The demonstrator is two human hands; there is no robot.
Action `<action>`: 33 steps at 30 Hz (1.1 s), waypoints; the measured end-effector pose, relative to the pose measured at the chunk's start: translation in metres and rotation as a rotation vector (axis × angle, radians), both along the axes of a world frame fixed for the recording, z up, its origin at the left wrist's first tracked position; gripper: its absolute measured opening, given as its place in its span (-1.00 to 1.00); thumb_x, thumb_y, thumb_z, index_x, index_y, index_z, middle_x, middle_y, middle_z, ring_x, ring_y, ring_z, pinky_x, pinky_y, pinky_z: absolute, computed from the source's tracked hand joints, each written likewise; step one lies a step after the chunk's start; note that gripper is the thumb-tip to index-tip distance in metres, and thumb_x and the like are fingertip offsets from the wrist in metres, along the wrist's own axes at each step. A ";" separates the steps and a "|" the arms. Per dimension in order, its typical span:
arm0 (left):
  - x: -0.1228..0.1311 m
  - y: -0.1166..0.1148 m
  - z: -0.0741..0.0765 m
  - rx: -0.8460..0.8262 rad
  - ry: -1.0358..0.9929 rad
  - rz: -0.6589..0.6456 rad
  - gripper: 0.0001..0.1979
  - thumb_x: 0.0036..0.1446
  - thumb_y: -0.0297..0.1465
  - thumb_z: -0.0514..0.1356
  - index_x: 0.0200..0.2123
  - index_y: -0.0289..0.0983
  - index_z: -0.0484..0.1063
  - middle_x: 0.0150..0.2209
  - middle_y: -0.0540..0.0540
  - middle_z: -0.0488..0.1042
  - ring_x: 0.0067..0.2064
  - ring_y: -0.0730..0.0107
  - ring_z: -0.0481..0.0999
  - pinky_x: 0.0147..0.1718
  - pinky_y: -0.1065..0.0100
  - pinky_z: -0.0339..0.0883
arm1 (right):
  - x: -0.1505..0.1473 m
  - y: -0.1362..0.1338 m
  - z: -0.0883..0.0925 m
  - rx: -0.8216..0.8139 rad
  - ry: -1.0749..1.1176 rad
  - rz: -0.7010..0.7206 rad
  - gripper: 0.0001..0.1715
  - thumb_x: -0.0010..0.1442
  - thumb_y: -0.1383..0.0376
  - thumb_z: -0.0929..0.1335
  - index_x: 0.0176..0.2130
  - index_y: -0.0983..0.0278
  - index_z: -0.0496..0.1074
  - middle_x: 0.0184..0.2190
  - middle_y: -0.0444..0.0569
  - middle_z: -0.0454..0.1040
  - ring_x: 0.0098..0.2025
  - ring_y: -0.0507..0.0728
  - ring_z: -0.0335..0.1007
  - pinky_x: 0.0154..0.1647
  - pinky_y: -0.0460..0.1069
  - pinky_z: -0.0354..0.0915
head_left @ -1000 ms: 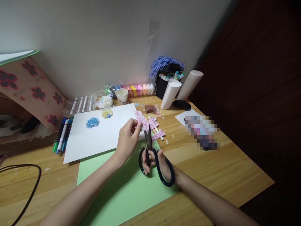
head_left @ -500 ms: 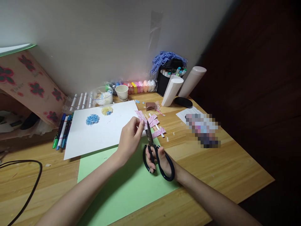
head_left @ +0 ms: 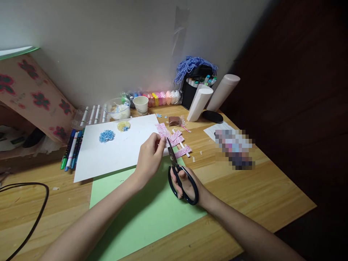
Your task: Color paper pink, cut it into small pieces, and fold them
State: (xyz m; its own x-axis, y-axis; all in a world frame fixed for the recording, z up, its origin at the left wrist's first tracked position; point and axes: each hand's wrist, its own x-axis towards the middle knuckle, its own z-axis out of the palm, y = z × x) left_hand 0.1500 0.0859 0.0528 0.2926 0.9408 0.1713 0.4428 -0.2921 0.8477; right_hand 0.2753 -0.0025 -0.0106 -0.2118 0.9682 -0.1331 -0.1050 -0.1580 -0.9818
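Note:
Between the thumb and fingers of my left hand (head_left: 150,154) is a pink-streaked paper strip (head_left: 162,129). My right hand (head_left: 191,185) grips black-handled scissors (head_left: 173,159), its fingers through the loops. Their blades point up and away, with the tips against the paper beside my left fingertips. More pink-streaked strips (head_left: 183,151) lie on white sticks just right of the blades. Under my left hand is a white sheet (head_left: 122,156) bearing a blue crumbly clump (head_left: 107,136) and a yellow one (head_left: 124,126). A green sheet (head_left: 146,210) lies beneath it.
At the back stand a paper cup (head_left: 140,105), a clear bowl (head_left: 117,108), colourful clay packs (head_left: 160,98) and a black marker holder (head_left: 188,95). White bottles (head_left: 200,103) stand at the right. Pens (head_left: 71,150) lie at the left, near a black cable (head_left: 43,203).
The scissor handles have drawn closer together and the blades have closed more at the paper. My left hand keeps its hold, nearly still.

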 end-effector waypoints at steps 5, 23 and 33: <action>-0.002 0.002 0.003 -0.031 -0.053 -0.005 -0.70 0.30 -0.26 -0.02 -0.48 -0.24 0.19 -0.48 0.04 0.31 -0.41 0.43 0.27 -0.38 0.39 0.10 | 0.000 -0.002 -0.001 -0.011 0.018 0.024 -0.18 -0.09 -0.44 0.11 -0.45 0.25 0.20 -0.78 -0.27 0.17 -0.76 -0.06 0.09 -0.74 -0.16 0.08; 0.003 -0.003 -0.005 -0.049 -0.023 -0.049 -0.66 0.31 -0.25 -0.03 -0.52 -0.24 0.09 -0.54 0.07 0.17 -0.46 0.46 0.14 -0.45 0.39 0.03 | -0.002 -0.002 -0.004 -0.014 0.033 0.030 -0.15 -0.09 -0.46 0.05 -0.40 0.23 0.18 -0.74 -0.28 0.18 -0.72 -0.03 0.15 -0.65 -0.12 0.15; 0.003 -0.004 -0.003 -0.044 -0.041 -0.036 -0.66 0.30 -0.26 -0.03 -0.52 -0.24 0.09 -0.54 0.07 0.17 -0.46 0.46 0.15 -0.44 0.39 0.04 | -0.002 -0.002 -0.004 -0.016 0.061 0.012 -0.19 -0.11 -0.43 0.17 -0.41 0.24 0.21 -0.74 -0.28 0.20 -0.72 -0.04 0.13 -0.65 -0.13 0.13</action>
State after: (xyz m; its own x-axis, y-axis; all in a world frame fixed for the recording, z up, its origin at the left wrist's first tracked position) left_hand 0.1529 0.0823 0.0502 0.3205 0.9364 0.1427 0.3973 -0.2696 0.8772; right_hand 0.2733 -0.0048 -0.0147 -0.2319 0.9633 -0.1351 -0.1623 -0.1752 -0.9711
